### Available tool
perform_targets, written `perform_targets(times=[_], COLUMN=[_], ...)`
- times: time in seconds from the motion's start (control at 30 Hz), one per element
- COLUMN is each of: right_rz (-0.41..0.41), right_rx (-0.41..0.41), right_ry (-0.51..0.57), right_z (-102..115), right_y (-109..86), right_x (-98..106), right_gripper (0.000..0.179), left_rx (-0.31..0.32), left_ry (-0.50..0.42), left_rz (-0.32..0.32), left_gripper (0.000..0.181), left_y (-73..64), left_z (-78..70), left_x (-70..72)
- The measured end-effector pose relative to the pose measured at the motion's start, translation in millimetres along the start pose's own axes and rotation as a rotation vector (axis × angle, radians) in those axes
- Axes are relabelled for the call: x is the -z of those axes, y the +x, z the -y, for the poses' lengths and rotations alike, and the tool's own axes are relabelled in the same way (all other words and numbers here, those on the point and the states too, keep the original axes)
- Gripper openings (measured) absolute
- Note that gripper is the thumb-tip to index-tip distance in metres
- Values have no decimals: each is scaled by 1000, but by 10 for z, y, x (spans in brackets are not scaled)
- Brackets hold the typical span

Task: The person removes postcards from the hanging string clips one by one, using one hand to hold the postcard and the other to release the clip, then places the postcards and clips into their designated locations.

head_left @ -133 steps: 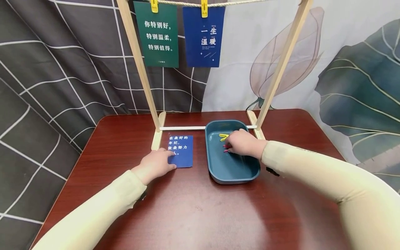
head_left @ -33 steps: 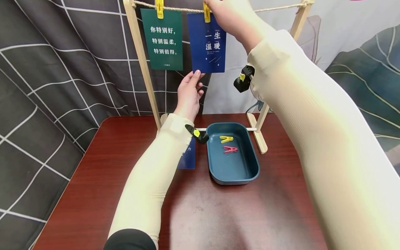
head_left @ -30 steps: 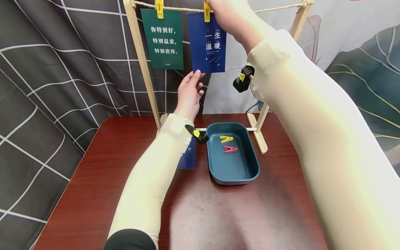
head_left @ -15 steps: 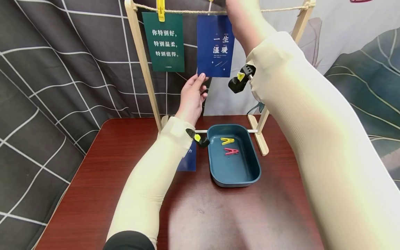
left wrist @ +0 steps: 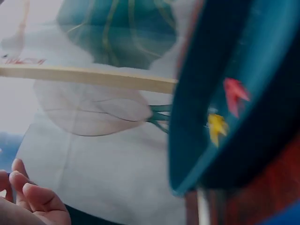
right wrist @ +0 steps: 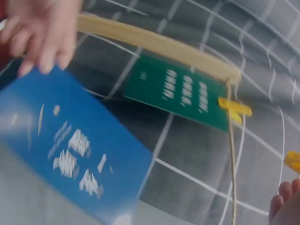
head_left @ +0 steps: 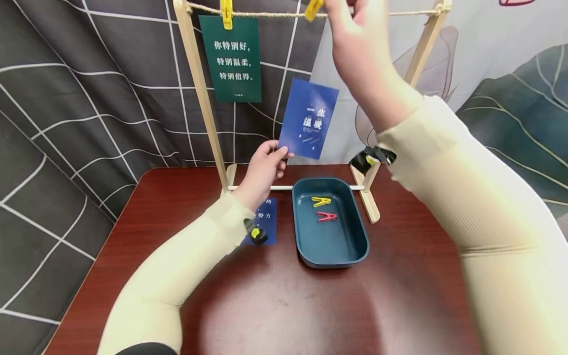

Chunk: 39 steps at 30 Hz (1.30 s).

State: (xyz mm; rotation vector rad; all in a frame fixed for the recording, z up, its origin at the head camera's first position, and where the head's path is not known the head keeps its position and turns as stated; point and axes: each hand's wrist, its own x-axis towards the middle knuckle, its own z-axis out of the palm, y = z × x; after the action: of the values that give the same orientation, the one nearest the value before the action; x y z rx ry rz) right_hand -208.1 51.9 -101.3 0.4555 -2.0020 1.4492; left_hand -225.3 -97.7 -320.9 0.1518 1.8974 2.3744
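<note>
My left hand (head_left: pixel 263 172) pinches the lower left corner of a dark blue card (head_left: pixel 309 118) with white lettering, held tilted below the rope (head_left: pixel 270 14). Up at the rope, my right hand (head_left: pixel 366 64) holds a yellow clothespin (head_left: pixel 313 9), also seen as a yellow clothespin (right wrist: pixel 293 161) by the fingertips in the right wrist view. To the left, a green card (head_left: pixel 232 61) hangs from the rope by another yellow clothespin (head_left: pixel 227 14). In the left wrist view, the fingers (left wrist: pixel 44 199) show at the lower left, with most of the card out of frame.
A blue-green bin (head_left: pixel 330 246) on the dark red table (head_left: pixel 284 305) holds a yellow clothespin (head_left: pixel 321 201) and a red clothespin (head_left: pixel 327 216). Another blue card (head_left: pixel 268 229) lies left of it, partly behind my left arm. The wooden frame's posts (head_left: pixel 201 98) carry the rope.
The blue card has come off the rope and moved down, tilting in my left hand. My right hand has taken its yellow clothespin. Earlier, the right hand was in the bin.
</note>
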Motion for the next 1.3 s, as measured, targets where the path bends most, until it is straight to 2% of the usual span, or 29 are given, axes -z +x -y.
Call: perform_targets(times=[0.03, 0.1, 0.27, 0.37, 0.6, 0.73, 0.9, 1.1, 1.2, 1.3], right_rz=[2, 50, 221, 347, 694, 850, 973, 1098, 1150, 1184], right_rx=[16, 56, 120, 135, 23, -13, -2, 23, 20, 32], right_ry=[65, 5, -164, -272, -507, -608, -659, -728, -758, -784], right_z=[-35, -128, -406, -603, -1108, -1447, -1771, -2012, -2069, -2104], right_y=[-75, -233, -584, -765, -1236, -1503, -1762, -1988, -2052, -2104], right_x=[-4, 5, 36, 50, 107, 154, 215, 237, 236, 231], right_gripper=[23, 15, 19, 23, 24, 25, 18, 15, 16, 27], left_rx=[17, 59, 160, 200, 271, 316, 400, 515, 529, 548], left_ry=[29, 79, 168, 208, 252, 288, 304, 291, 279, 266], left_rz=[5, 10, 2, 3, 31, 30, 13, -19, -29, -11], left_gripper=[14, 13, 15, 17, 18, 19, 27, 42, 46, 53], left_y=[-54, -158, -389, -498, -679, -769, -841, -928, -964, -995], left_z=[20, 53, 89, 111, 283, 435, 613, 773, 802, 809], left_x=[57, 169, 416, 546, 814, 931, 999, 1046, 1068, 1109])
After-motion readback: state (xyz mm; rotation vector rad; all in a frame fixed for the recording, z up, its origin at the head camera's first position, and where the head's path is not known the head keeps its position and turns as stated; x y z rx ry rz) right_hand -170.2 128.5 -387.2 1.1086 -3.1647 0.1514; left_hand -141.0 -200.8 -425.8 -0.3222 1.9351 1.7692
